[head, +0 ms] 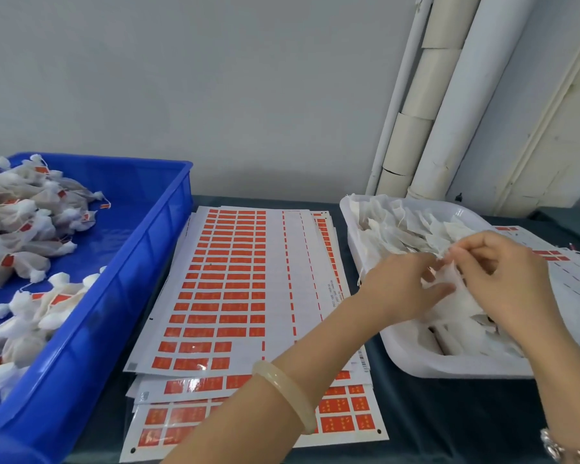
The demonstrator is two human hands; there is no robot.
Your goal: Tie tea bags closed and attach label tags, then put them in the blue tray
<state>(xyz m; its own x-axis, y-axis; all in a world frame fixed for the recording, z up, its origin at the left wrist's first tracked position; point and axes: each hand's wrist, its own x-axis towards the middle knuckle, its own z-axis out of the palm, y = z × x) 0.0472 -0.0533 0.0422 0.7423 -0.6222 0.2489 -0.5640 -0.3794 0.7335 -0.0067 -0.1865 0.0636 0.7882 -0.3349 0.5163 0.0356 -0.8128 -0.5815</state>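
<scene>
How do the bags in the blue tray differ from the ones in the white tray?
The tied bags in the blue tray are bunched at the neck with red tags; the flat bags in the white tray are untied, untagged. The tied bags lie untouched; the left hand and right hand hold one flat bag. Both are white.

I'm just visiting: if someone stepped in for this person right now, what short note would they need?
Left hand: holds a white tea bag over the white tray.
Right hand: pinches the top of the same bag.
Blue tray, on the left: a pile of finished bags, tied and red-tagged.
Label sheets: stacked between the trays, many red labels unused.
Done: that pile. Left: tie this bag, tag it, drop it in the blue tray, then work through the loose bags in the white tray.
</scene>
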